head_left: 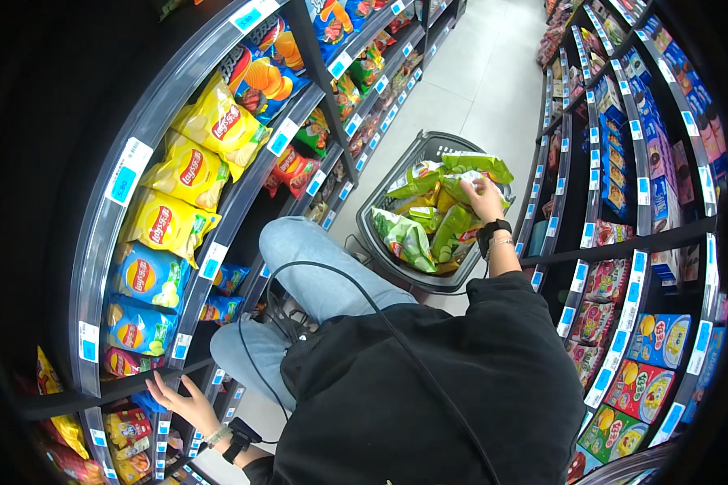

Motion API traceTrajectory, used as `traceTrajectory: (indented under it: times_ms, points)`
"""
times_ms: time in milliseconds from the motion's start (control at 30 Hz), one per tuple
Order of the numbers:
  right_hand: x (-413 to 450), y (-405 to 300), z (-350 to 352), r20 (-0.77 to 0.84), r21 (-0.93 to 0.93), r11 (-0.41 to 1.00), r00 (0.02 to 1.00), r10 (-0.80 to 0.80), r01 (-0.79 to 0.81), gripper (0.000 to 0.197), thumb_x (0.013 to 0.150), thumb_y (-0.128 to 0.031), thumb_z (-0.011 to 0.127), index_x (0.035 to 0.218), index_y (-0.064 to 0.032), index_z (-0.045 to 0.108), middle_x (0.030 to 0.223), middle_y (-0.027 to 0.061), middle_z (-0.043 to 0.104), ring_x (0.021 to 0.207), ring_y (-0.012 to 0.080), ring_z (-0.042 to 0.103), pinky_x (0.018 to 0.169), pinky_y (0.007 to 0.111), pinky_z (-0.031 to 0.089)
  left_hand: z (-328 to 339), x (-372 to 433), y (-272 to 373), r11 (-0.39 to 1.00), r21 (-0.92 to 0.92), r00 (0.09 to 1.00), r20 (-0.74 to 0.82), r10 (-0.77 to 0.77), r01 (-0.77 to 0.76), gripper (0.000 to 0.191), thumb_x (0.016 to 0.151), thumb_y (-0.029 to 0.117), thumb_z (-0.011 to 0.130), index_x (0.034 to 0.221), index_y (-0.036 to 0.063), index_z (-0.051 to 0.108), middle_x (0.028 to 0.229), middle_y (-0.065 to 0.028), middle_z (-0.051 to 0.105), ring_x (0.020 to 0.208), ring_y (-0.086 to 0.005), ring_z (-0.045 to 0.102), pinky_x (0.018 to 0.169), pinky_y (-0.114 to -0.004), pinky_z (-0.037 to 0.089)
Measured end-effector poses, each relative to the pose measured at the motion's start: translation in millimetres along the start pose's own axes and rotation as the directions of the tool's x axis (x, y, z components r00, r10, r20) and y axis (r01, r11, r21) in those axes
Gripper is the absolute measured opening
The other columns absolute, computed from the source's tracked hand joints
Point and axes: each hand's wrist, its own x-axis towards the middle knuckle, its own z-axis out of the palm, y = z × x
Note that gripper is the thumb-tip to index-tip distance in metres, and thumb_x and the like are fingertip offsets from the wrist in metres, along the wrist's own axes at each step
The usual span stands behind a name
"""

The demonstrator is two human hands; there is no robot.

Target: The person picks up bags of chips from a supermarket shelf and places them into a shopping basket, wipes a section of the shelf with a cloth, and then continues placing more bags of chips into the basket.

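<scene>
My right hand (486, 201) reaches into a grey plastic shopping basket (421, 279) on the floor. Its curled fingers are on a green-and-white chip bag (454, 183); the grip is partly hidden. Several more green chip bags (403, 237) lie jumbled around it, with some yellow packaging between them. At the lower left, my left hand (181, 400) holds nothing, fingers apart, close to a dark shelf upright (121, 383). Above that hand, on the left shelf, stand yellow Lay's bags (189, 168), blue Lay's bags (142, 327) and a pink bag (124, 362).
Price-tagged shelf rails (195, 294) run along my left. Shelves on the right carry colourful snack boxes (640, 391) and pink packets (594, 321). The pale tiled aisle (461, 85) stretches beyond the basket. A black cable (394, 327) loops over my bent legs (327, 273).
</scene>
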Motion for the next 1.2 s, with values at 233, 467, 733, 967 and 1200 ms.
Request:
traceTrajectory:
  times_ms: [233,467,733,967,1200]
  points:
    - [1,8,-10,-0.015,-0.459,0.888,1.0,0.025,-0.029,0.022,0.078,-0.021,0.063,0.096,-0.0084,0.067,0.1,0.0209,0.062,0.091,0.037,0.061,0.08,0.045,0.05,-33,22,56,0.925,-0.36,0.992,-0.085,0.095,-0.119,0.04,0.095,0.018,0.05,0.133,0.0043,0.045,0.145,-0.0122,0.03,0.125,-0.0275,0.043,0.103,-0.042,0.038]
    - [1,-69,-64,-0.303,-0.3,0.945,0.926,-0.227,0.133,0.015,0.084,-0.019,0.06,0.086,-0.0048,0.063,0.09,0.0191,0.063,0.086,0.0389,0.06,0.074,0.045,0.049,-46,7,55,0.816,-0.564,0.991,-0.109,0.08,-0.128,0.035,0.096,0.01,0.043,0.128,-0.0026,0.044,0.138,-0.0154,0.038,0.117,-0.0251,0.049,0.101,-0.038,0.04]
    - [-40,-298,-129,-0.271,-0.115,0.689,0.645,-0.715,0.715,0.009,0.081,-0.01,0.063,0.087,-0.0042,0.064,0.084,0.013,0.064,0.078,0.0315,0.057,0.073,0.037,0.047,-55,12,89,0.262,-0.965,0.999,-0.032,-0.011,-0.028,0.014,0.093,0.005,0.047,0.099,-0.0039,0.056,0.1,-0.0129,0.058,0.09,-0.0202,0.06,0.086,-0.032,0.047]
    - [-105,-460,-111,-0.317,-0.055,-0.063,-0.077,-0.945,0.997,0.013,0.074,-0.003,0.065,0.087,-0.004,0.063,0.094,0.0082,0.064,0.089,0.0295,0.056,0.081,0.038,0.045,-85,98,157,0.4,-0.871,0.92,-0.131,0.369,-0.284,0.064,0.073,0.014,0.075,0.13,0.0037,0.047,0.125,-0.0145,0.052,0.117,-0.0267,0.052,0.098,-0.038,0.042]
    - [-153,-564,-59,-0.502,0.035,-0.341,-0.278,-0.819,0.939,0.018,0.074,-0.007,0.065,0.092,-0.0079,0.062,0.095,0.0053,0.062,0.093,0.0264,0.056,0.084,0.04,0.042,-93,163,196,0.324,-0.944,0.954,0.043,0.297,-0.058,0.07,0.073,0.015,0.078,0.131,0.0018,0.039,0.119,-0.0109,0.057,0.108,-0.0183,0.057,0.093,-0.032,0.046]
